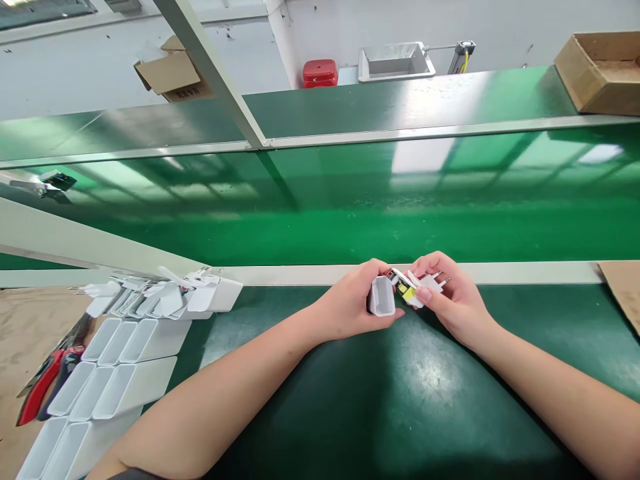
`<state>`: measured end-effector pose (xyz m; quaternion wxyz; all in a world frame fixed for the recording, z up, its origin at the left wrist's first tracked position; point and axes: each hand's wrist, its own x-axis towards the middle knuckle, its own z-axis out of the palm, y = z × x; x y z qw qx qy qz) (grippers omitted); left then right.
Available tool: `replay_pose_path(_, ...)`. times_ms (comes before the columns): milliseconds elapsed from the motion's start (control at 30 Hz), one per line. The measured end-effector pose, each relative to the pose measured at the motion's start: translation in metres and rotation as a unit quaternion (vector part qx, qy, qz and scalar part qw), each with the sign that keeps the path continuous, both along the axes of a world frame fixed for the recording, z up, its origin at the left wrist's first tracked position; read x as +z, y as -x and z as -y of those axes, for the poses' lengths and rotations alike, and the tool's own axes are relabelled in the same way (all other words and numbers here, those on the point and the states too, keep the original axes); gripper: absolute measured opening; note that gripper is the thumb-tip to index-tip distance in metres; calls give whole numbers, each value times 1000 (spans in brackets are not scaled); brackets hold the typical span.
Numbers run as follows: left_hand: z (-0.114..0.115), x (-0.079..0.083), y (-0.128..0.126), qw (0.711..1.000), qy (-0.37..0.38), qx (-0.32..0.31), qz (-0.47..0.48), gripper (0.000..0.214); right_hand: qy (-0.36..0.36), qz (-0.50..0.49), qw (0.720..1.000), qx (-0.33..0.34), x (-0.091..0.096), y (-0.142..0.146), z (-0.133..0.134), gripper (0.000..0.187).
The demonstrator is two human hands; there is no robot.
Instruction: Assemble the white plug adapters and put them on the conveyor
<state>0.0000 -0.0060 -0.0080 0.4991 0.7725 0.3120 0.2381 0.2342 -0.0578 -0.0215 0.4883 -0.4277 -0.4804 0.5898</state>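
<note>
My left hand is closed around a small white open-ended plastic shell, its hollow mouth facing me. My right hand pinches a white plug insert with metal prongs and a yellow component on it, held right at the shell's far end. Both hands hover just above the dark green mat, near the pale rail at its far edge. Whether the insert is inside the shell is hidden by my fingers.
Rows of empty white shells lie at the left, with several white plug inserts piled behind them. Red-handled pliers rest on the wooden surface. A green conveyor belt runs beyond the rail. Cardboard boxes and a metal tray sit further back.
</note>
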Motion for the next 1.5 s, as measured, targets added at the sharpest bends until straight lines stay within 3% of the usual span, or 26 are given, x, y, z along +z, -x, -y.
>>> replay_pose_path(1500, 0, -2, 0, 1000, -30, 0, 4, 47, 43, -44, 997, 39, 3, -1, -6, 28)
